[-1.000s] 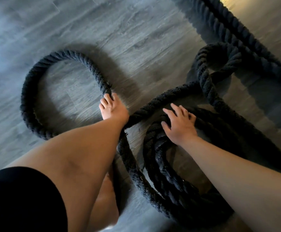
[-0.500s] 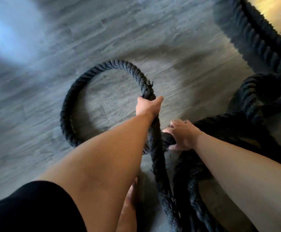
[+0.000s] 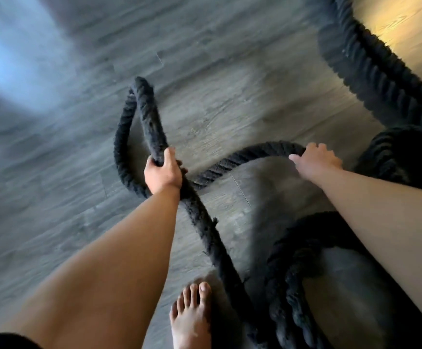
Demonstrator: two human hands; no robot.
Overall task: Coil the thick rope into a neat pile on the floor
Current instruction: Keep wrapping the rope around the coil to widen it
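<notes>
The thick black rope (image 3: 205,222) runs across the grey floor. My left hand (image 3: 163,172) grips it where a narrow loop (image 3: 129,137) folds back on itself, and that part looks lifted. My right hand (image 3: 317,159) lies further right, on top of a low arc of the rope (image 3: 255,151), with fingers curled over it and thumb pointing left. Stacked turns of the rope form a coil (image 3: 288,278) at the lower right, partly hidden under my right forearm.
Another bunch of rope (image 3: 401,157) sits at the right edge, and a long stretch (image 3: 371,71) runs off to the top right. My bare foot (image 3: 192,316) stands beside the rope near the bottom. Grey plank floor (image 3: 54,197) spreads to the left.
My left hand went from touching the wide loop to gripping it, and the loop has narrowed. My right hand left the coil and moved right onto the arc.
</notes>
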